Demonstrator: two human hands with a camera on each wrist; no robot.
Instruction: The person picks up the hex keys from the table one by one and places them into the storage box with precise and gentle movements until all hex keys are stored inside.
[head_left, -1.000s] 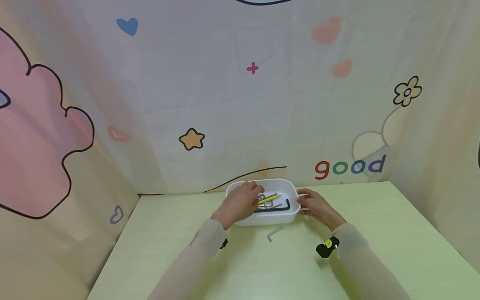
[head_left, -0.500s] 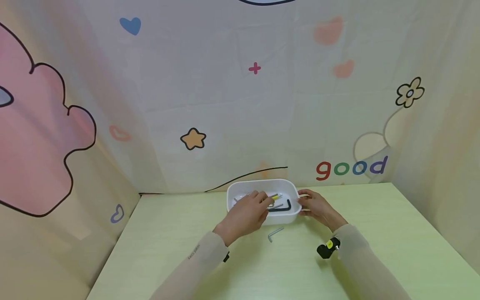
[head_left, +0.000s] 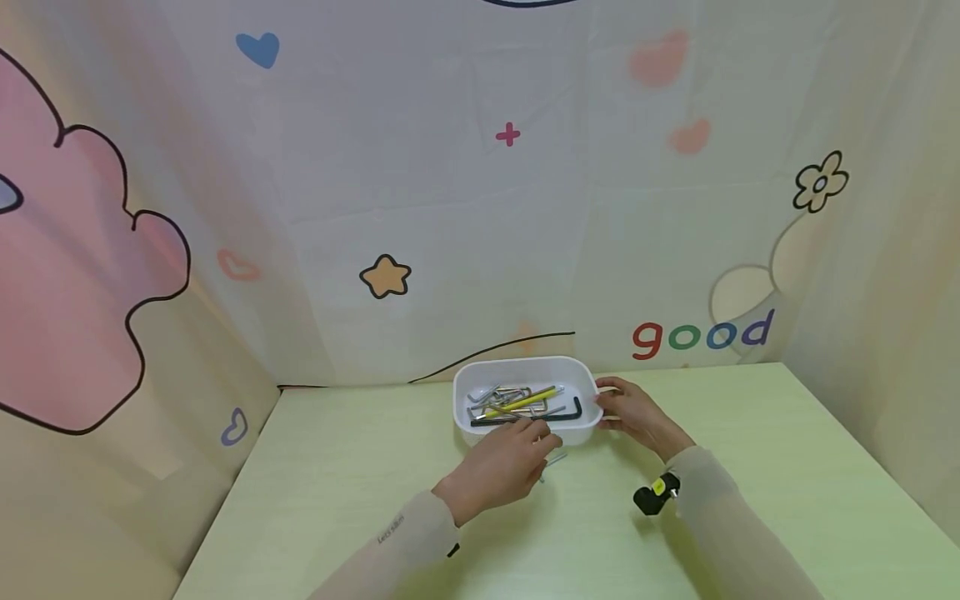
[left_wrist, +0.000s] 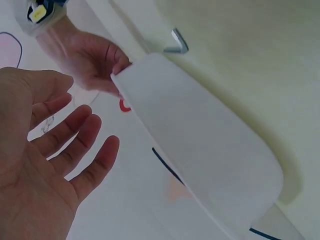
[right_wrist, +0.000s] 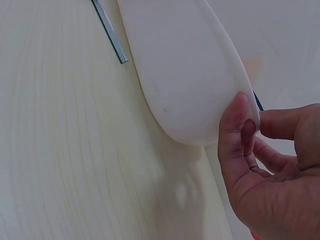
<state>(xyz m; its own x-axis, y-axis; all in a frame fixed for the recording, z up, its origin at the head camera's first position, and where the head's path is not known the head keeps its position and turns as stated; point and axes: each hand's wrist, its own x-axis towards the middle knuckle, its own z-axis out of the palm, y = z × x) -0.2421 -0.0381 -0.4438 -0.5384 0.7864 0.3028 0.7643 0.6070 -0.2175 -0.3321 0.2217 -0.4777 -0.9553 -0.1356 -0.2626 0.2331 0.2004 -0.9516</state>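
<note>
A white plastic tub (head_left: 454, 392) stands at the back of the table, holding several metal hex keys, a large black hex key (head_left: 577, 408) and a slim yellow stick (head_left: 527, 403). My right hand (head_left: 637, 419) pinches the tub's right end; in the right wrist view, thumb and fingers grip its rim (right_wrist: 252, 107). In front of the tub, my left hand (head_left: 502, 471) hovers with loosely spread fingers and nothing in them. Just beyond its fingertips lies a silver hex key (head_left: 557, 458) on the table, partly hidden by that hand; the left wrist view shows the bent hex key (left_wrist: 180, 41) whole.
The pale wood-grain table (head_left: 300, 500) extends to both sides and toward me. A printed curtain (head_left: 435, 208) hangs right behind the tub and along the sides. A small black device (head_left: 656, 494) is worn at my right wrist.
My left hand has drawn back out of the tub, toward me and slightly right, to beside the loose hex key. The tub's contents are uncovered. My right hand keeps its hold.
</note>
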